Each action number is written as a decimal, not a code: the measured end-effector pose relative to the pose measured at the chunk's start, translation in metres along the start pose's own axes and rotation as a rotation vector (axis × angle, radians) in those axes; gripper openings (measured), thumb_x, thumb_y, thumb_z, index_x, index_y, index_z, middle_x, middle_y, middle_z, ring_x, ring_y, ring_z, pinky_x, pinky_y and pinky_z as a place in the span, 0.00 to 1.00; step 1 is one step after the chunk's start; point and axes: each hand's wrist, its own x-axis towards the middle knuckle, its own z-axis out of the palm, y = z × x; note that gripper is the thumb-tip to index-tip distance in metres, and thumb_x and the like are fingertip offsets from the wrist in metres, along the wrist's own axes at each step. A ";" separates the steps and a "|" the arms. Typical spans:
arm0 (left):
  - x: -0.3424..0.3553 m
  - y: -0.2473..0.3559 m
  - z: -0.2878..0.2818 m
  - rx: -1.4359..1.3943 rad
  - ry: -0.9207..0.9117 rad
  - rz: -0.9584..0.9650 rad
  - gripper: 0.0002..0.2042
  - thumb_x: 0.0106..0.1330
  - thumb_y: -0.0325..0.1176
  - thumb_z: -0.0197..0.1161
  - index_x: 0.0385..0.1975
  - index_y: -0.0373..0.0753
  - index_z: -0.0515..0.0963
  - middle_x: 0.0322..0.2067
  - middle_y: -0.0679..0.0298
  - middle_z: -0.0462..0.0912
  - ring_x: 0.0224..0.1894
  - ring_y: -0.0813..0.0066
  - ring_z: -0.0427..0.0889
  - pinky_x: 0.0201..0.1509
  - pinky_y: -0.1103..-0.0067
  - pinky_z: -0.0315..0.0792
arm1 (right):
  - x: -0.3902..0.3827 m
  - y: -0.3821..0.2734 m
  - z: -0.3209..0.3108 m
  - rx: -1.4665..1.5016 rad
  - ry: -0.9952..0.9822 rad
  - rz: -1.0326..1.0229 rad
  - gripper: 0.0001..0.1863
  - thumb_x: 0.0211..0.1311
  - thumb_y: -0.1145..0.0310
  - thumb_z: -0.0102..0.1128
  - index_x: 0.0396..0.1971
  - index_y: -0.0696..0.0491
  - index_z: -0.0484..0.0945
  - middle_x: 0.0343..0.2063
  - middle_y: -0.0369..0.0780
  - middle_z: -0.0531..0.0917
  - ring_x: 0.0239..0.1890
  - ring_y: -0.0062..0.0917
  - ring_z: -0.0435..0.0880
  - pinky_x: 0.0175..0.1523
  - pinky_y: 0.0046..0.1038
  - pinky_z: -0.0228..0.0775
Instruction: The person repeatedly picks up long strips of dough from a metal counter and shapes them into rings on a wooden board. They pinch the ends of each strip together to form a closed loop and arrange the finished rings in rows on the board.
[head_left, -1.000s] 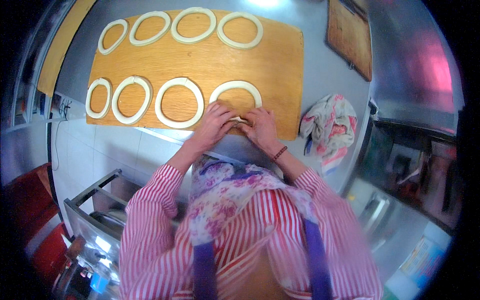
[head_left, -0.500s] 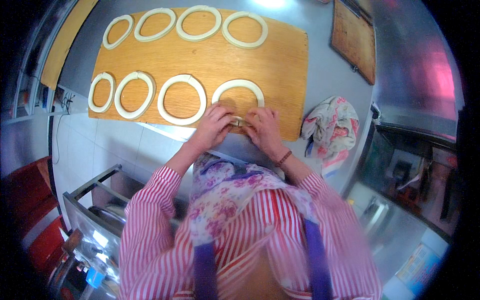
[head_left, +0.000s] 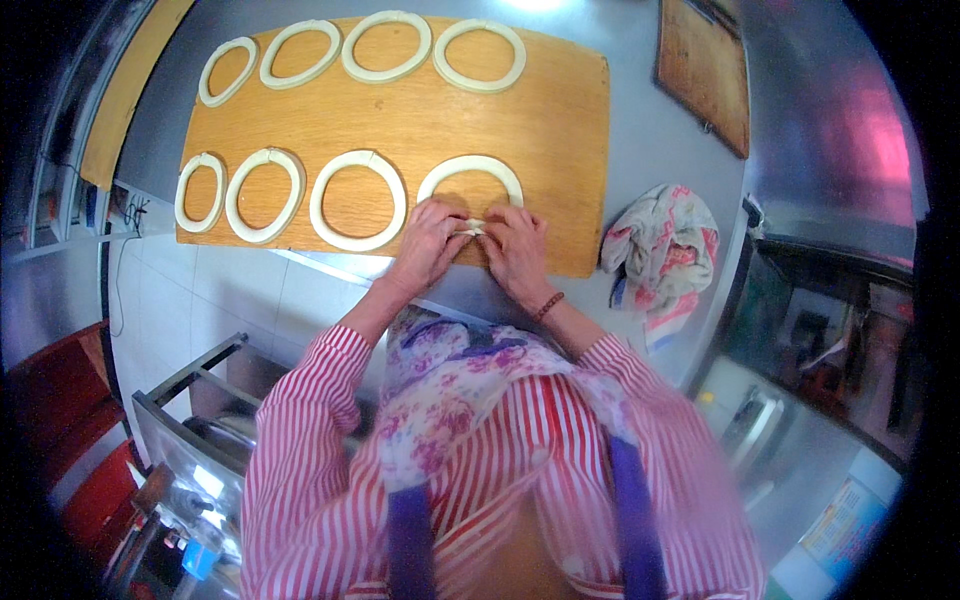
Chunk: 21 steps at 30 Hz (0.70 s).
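Note:
A pale dough ring lies at the near right of the wooden board. At the side of this ring closest to me, my left hand and my right hand pinch the dough from either side. Their fingertips almost meet over a small uneven seam. My fingers partly cover the ring's near edge. Just left of my left hand lies another dough ring, whole and flat, with a visible join at its top.
More dough rings stand in two rows on the board, such as one ring along the far edge. Right of the board is a crumpled white and red cloth. A second wooden board lies at the far right. A metal frame stands lower left.
My two hands have come closer together, and the gap in the ring's near side has narrowed between my fingertips. The whole view has shifted slightly.

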 end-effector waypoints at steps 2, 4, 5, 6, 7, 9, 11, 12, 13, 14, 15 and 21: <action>-0.001 0.000 0.001 -0.009 0.016 0.000 0.09 0.58 0.30 0.67 0.38 0.37 0.79 0.43 0.58 0.79 0.52 0.57 0.75 0.63 0.63 0.63 | 0.001 -0.004 -0.001 0.011 -0.006 0.032 0.07 0.52 0.71 0.65 0.33 0.51 0.83 0.44 0.35 0.79 0.53 0.31 0.74 0.57 0.41 0.57; 0.000 0.001 0.003 -0.002 0.032 0.006 0.09 0.58 0.30 0.67 0.37 0.36 0.79 0.43 0.59 0.79 0.51 0.57 0.75 0.63 0.64 0.63 | 0.001 -0.006 0.001 0.010 0.026 0.032 0.07 0.51 0.72 0.66 0.32 0.51 0.83 0.43 0.35 0.79 0.52 0.31 0.74 0.57 0.41 0.57; -0.001 0.001 0.003 -0.012 0.037 0.007 0.08 0.58 0.30 0.67 0.36 0.37 0.79 0.43 0.60 0.79 0.51 0.58 0.75 0.63 0.64 0.62 | 0.001 -0.007 0.001 0.010 0.042 0.032 0.07 0.50 0.72 0.66 0.32 0.51 0.83 0.43 0.35 0.79 0.52 0.31 0.74 0.57 0.41 0.57; -0.001 0.001 0.004 -0.022 0.043 0.009 0.08 0.58 0.30 0.67 0.35 0.37 0.79 0.43 0.60 0.79 0.51 0.58 0.75 0.63 0.64 0.62 | 0.001 -0.008 0.002 0.014 0.047 0.029 0.08 0.50 0.73 0.66 0.32 0.51 0.83 0.43 0.35 0.79 0.52 0.31 0.74 0.57 0.41 0.57; -0.001 0.001 0.005 -0.032 0.048 0.011 0.07 0.58 0.30 0.67 0.34 0.37 0.80 0.43 0.60 0.79 0.51 0.58 0.75 0.63 0.64 0.62 | 0.001 -0.008 0.002 0.017 0.053 0.026 0.08 0.49 0.73 0.66 0.32 0.51 0.84 0.43 0.35 0.80 0.52 0.31 0.74 0.57 0.41 0.57; -0.004 -0.002 0.007 -0.008 0.026 0.016 0.08 0.58 0.31 0.67 0.36 0.38 0.80 0.44 0.61 0.80 0.52 0.57 0.75 0.65 0.62 0.61 | 0.001 -0.009 0.003 0.006 0.055 0.014 0.09 0.49 0.74 0.66 0.33 0.51 0.84 0.44 0.35 0.80 0.52 0.31 0.75 0.58 0.41 0.57; -0.006 -0.003 0.010 0.003 0.022 0.021 0.09 0.57 0.31 0.68 0.36 0.39 0.81 0.44 0.61 0.80 0.53 0.57 0.75 0.66 0.60 0.60 | 0.000 -0.012 0.002 -0.028 0.046 -0.002 0.10 0.48 0.74 0.66 0.34 0.51 0.84 0.44 0.34 0.80 0.53 0.31 0.75 0.58 0.41 0.57; -0.006 -0.004 0.011 0.003 0.029 0.024 0.08 0.57 0.31 0.68 0.36 0.39 0.81 0.45 0.61 0.80 0.53 0.58 0.75 0.66 0.60 0.60 | 0.000 -0.011 0.003 -0.033 0.050 -0.011 0.10 0.48 0.74 0.67 0.34 0.51 0.83 0.44 0.35 0.80 0.53 0.31 0.75 0.58 0.41 0.57; -0.007 -0.005 0.012 0.002 0.036 0.027 0.08 0.57 0.31 0.68 0.36 0.39 0.81 0.45 0.62 0.80 0.53 0.59 0.75 0.67 0.60 0.59 | -0.002 -0.009 0.005 -0.037 0.054 -0.019 0.10 0.48 0.73 0.67 0.34 0.51 0.83 0.44 0.35 0.79 0.53 0.31 0.74 0.59 0.41 0.57; -0.007 -0.004 0.010 0.007 0.016 0.022 0.09 0.57 0.31 0.68 0.37 0.39 0.81 0.45 0.62 0.80 0.54 0.59 0.76 0.68 0.59 0.58 | -0.001 -0.010 0.005 -0.040 0.058 -0.030 0.11 0.47 0.73 0.68 0.34 0.51 0.83 0.45 0.35 0.79 0.53 0.31 0.74 0.59 0.42 0.57; -0.008 -0.003 0.007 0.012 -0.004 0.016 0.10 0.57 0.31 0.68 0.38 0.39 0.81 0.46 0.62 0.81 0.55 0.60 0.76 0.69 0.59 0.58 | -0.001 -0.011 0.002 -0.028 0.067 -0.022 0.11 0.47 0.73 0.68 0.34 0.51 0.83 0.45 0.35 0.79 0.53 0.31 0.74 0.59 0.42 0.57; -0.012 0.006 -0.007 -0.055 -0.058 -0.064 0.20 0.55 0.21 0.58 0.51 0.37 0.75 0.50 0.56 0.80 0.56 0.59 0.77 0.73 0.56 0.51 | -0.002 -0.020 0.001 -0.022 0.086 -0.011 0.12 0.44 0.69 0.72 0.30 0.51 0.81 0.46 0.35 0.79 0.54 0.31 0.74 0.59 0.42 0.57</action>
